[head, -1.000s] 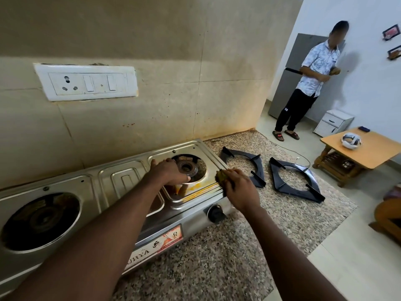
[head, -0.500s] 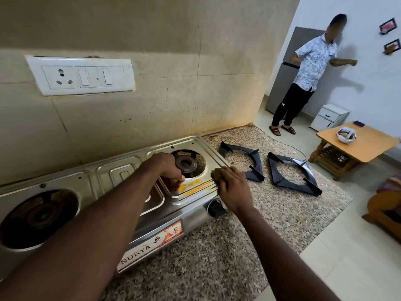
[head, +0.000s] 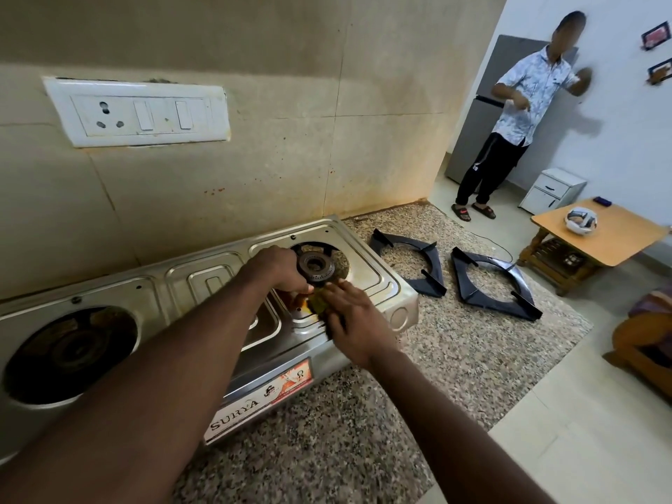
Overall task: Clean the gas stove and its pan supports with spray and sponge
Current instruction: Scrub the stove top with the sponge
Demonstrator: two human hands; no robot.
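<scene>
Stainless-steel two-burner gas stove (head: 163,291) is sitting on the speckled granite countertop (head: 454,351), against the beige tiled wall (head: 291,158). One black metal pan support (head: 434,271) is lying on the granite just right of the stove, and a second pan support (head: 498,309) is lying beside it, not touching. Right hand (head: 349,318) is holding a yellow-green sponge (head: 315,304) down on the stained steel plate in front of the bare right burner (head: 314,265). Its fingers are bending slightly over the sponge, thumb hidden, and the hand is showing blur. Left hand (head: 280,271) is resting on the plate at that burner's left edge, fingers curling downward; cannot tell whether they are gripping anything. Left burner well (head: 69,351) is showing dark residue. A second person (head: 509,114) is standing by a grey fridge (head: 472,140) in the background.
</scene>
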